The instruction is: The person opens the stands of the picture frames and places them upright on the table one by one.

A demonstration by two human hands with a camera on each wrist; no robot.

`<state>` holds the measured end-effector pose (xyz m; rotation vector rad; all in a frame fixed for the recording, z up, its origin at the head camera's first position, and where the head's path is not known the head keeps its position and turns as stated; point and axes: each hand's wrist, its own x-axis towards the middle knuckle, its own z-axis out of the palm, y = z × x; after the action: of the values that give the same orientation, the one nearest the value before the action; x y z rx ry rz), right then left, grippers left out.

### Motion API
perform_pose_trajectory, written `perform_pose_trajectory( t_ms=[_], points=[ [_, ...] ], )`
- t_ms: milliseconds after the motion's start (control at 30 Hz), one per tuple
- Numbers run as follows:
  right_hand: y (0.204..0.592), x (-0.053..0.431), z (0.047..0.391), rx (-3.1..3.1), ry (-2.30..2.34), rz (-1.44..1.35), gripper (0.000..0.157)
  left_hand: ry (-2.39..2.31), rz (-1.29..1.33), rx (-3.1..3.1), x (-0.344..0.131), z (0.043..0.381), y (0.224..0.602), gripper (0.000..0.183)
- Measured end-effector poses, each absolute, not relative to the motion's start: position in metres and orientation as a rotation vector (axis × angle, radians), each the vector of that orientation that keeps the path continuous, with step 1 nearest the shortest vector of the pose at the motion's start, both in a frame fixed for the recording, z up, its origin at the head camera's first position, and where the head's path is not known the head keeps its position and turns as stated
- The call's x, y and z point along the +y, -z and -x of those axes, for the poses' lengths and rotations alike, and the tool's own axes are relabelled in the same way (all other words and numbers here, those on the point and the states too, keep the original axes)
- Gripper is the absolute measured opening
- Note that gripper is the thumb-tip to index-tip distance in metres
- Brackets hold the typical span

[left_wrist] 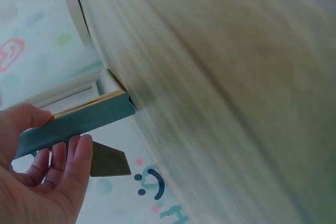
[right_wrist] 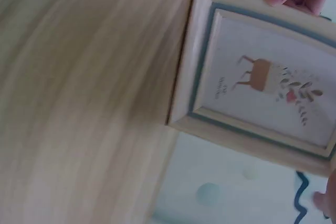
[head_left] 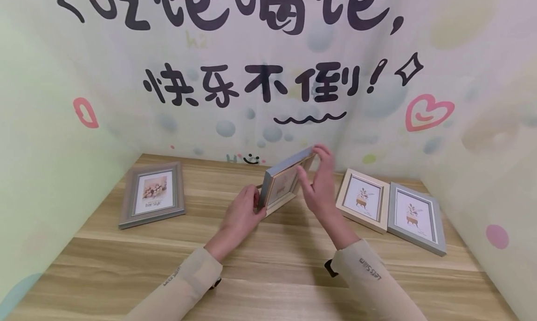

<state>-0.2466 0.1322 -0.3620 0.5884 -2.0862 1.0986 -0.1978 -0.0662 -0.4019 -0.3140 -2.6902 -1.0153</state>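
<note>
A picture frame (head_left: pixel 280 183) with a grey-blue outer side and a pale wooden front stands tilted over the table, held between both hands. My left hand (head_left: pixel 243 209) grips its near left edge; in the left wrist view the thumb lies on the front rim and the fingers curl behind. A dark support leg (left_wrist: pixel 109 162) juts from the back. My right hand (head_left: pixel 322 190) holds the upper far corner, fingers over the edge and thumb in front. In the right wrist view, the frame's print (right_wrist: pixel 268 82) shows a plant in a brown legged pot.
On the left of the wood-grain table (head_left: pixel 251 288) lies a brown-grey frame (head_left: pixel 152 194) with a flower print. At right, a cream frame (head_left: pixel 362 200) and a grey frame (head_left: pixel 416 217) lie side by side. A wall covering (head_left: pixel 251 134) with black lettering rises behind the table.
</note>
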Motion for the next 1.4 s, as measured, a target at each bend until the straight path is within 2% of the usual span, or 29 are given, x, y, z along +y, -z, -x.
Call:
perform_pose_trajectory(
  t_ms=[200,467,733,967,1167,1400],
  points=[
    [0.382,0.144,0.248,-2.324,-1.645,-0.239,0.066,1.061,0.27,-2.709,-0.069,0.2,0.402,0.028],
    [0.399,0.148,0.254,-2.6,-1.701,-0.216,0.046,1.105,0.243,-2.706,-0.072,0.199,0.4,0.026],
    [0.397,0.147,0.253,-2.636,-1.636,-0.153,0.053,1.265,0.262,-2.676,-0.075,0.191,0.398,0.03],
    [0.398,0.147,0.254,-2.659,-1.57,-0.154,0.056,1.439,0.356,-2.673,-0.072,0.173,0.399,0.051],
    [0.397,0.145,0.253,-2.636,-1.559,-0.158,0.058,1.555,0.301,-2.701,-0.067,0.166,0.399,0.075],
    [0.397,0.143,0.252,-2.6,-1.582,-0.145,0.059,1.638,0.258,-2.674,-0.069,0.178,0.397,0.077]
  ],
)
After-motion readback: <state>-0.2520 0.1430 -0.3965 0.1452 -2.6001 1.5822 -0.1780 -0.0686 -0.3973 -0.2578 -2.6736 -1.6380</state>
